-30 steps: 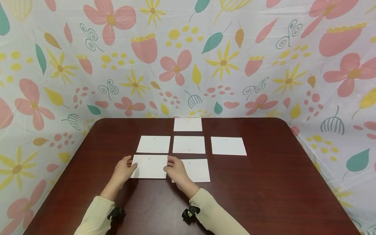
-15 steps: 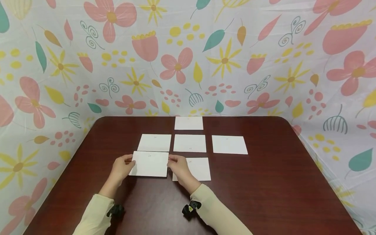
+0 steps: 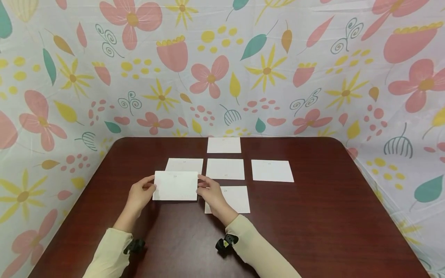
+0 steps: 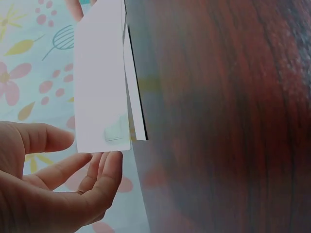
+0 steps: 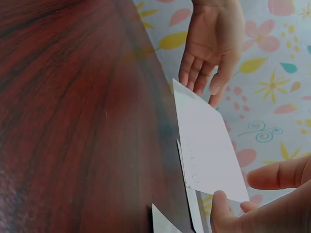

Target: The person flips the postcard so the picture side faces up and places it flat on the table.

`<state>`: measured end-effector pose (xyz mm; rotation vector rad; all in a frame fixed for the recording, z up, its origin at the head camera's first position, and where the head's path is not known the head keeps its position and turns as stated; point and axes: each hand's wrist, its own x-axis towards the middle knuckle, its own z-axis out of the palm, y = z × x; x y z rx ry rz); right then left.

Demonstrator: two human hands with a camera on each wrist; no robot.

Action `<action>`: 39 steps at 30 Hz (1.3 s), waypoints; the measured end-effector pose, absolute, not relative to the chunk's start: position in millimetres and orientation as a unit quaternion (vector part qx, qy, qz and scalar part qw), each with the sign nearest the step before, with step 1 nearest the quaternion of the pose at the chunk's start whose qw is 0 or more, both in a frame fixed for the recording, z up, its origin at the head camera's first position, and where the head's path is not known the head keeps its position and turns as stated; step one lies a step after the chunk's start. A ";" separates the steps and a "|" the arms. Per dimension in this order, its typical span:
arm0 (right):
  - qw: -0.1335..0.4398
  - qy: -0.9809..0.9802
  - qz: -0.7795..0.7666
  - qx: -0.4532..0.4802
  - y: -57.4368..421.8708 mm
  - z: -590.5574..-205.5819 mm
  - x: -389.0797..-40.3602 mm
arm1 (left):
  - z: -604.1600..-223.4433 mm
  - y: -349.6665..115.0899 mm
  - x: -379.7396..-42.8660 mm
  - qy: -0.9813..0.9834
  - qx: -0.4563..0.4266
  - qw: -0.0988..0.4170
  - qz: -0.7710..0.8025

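Both hands hold a white card (image 3: 175, 187) by its short edges, tipped up off the table. My left hand (image 3: 138, 195) grips its left edge, thumb toward the near face and fingertips along the edge. At the opposite edge are the thumb and fingers of my right hand (image 3: 213, 197). In the left wrist view, a small pale greenish rectangle (image 4: 114, 133) shows in a corner of the card. The raised card covers the lower part of another white card (image 3: 184, 164) behind it. A further card (image 3: 238, 200) lies partly under my right hand in the head view.
On the dark red-brown wooden table (image 3: 313, 224) lie more white cards: a centre card (image 3: 225, 169), a right card (image 3: 272, 171) and a far card (image 3: 224, 145) at the back edge. A flower-patterned cloth (image 3: 222, 69) hangs behind and at both sides. Each wrist wears a black camera (image 3: 226, 242).
The held card has come up from near the tabletop and tilted more upright, with both hands rising with it. It now overlaps the card behind it. The other cards lie as before.
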<state>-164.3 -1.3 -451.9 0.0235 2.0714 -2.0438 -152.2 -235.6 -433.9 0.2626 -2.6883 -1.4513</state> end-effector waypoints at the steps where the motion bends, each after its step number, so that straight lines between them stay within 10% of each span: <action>1: 0.117 0.707 -0.697 0.007 -1.2 -451.4 -164.5 | -433.3 -235.3 -152.3 -0.876 0.090 0.036 -0.472; 39: 0.095 0.630 -0.771 0.011 -7.9 -447.4 -169.5 | -417.7 -230.0 -148.9 -0.847 0.140 0.064 -0.508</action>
